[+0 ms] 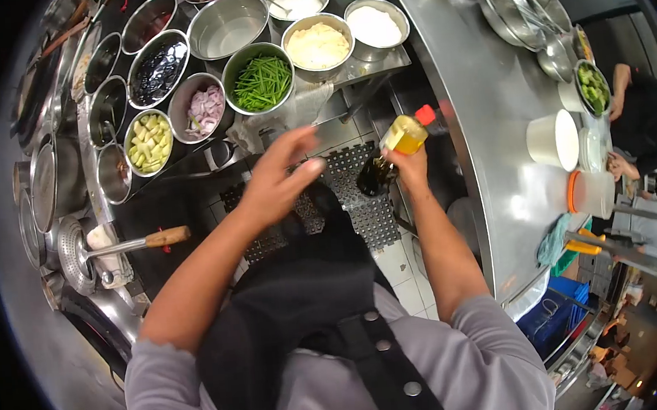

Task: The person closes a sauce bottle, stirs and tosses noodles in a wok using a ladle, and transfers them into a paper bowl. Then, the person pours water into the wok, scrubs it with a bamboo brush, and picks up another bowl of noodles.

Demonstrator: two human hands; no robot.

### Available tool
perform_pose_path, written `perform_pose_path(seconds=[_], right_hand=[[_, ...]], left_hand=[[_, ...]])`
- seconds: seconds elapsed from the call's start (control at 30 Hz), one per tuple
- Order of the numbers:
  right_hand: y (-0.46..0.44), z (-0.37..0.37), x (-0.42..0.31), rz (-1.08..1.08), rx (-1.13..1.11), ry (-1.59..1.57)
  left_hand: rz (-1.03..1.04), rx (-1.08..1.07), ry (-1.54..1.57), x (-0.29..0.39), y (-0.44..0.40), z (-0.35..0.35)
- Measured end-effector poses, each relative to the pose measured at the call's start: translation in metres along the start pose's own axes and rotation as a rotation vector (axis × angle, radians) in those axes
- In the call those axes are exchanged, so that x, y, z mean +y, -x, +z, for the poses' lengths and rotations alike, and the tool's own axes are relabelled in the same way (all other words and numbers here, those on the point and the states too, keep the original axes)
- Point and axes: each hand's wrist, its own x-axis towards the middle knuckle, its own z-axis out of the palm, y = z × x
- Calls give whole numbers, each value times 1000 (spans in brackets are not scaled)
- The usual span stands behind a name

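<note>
My right hand is wrapped round a bottle with a red cap, a yellow label and dark contents at its lower end. The bottle is tilted, in the air over the floor between the counters. To its left, my left hand holds nothing, its fingers apart and slightly blurred. Beyond that hand are a metal pot of cut green stalks, a pot of sliced shallots or onions and a pot of pale green chopped pieces.
A perforated ladle with a wooden handle lies at the left. A steel counter runs along the right, bearing a white tub and metal bowls. Behind it stands another person. A rubber mat covers the floor.
</note>
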Motion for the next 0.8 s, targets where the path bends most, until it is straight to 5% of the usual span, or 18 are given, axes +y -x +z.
perform_pose_path(seconds=[0.1, 0.13, 0.17, 0.2, 0.23, 0.3, 0.37, 0.4, 0.63, 0.73, 0.77, 0.8], right_hand=[[-87, -21, 47, 81, 143, 13], [-112, -19, 48, -45, 214, -74], [-125, -3, 25, -5, 513, 165], [-154, -17, 39, 120, 344, 2], [-175, -16, 13, 268, 300, 638], [-220, -18, 56, -68, 419, 384], [-332, -99, 166, 15, 404, 1541], [-335, -82, 144, 11, 351, 1694], [-292, -31, 110, 85, 91, 1042], [-183, 11, 136, 610, -91, 752], [-140, 37, 134, 764, -209, 744], [-77, 88, 105, 694, -1033, 204]], left_hand=[[-268, 160, -107, -74, 60, -44], [-334, 224, -115, -96, 87, -53], [-420, 263, -109, -106, 114, -58], [-508, 321, -105, -113, 141, -63], [-574, 334, -108, -123, 170, -65], [-671, 397, -111, -116, 209, -64], [-766, 524, -89, -97, 236, -57], [-765, 505, -221, -110, 261, -52], [-770, 687, -190, -73, 304, -28], [-660, 866, -374, -33, 333, -54], [-651, 1011, -515, -12, 351, -72], [-644, 1152, -656, 10, 375, -95]])
